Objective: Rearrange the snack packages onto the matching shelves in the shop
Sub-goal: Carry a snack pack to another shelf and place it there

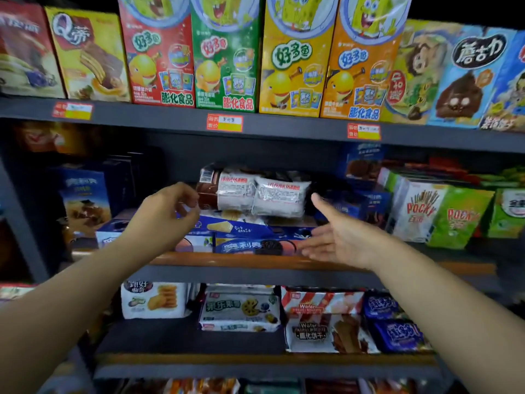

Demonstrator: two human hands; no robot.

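Both your hands are raised to the middle shelf [255, 258], neither holding a package.

Your left hand [167, 214] hovers with its fingers [189, 194] loosely curled and released, grasping nothing, just left of the two white snack packs [262, 196]. Those packs lie side by side on top of the flat blue Oreo boxes [244, 237] at the middle of that shelf. Your right hand [338, 234] is spread flat, palm turned inward, fingers straight, just right of the packs. Further right stand the Pocky boxes [437, 214].
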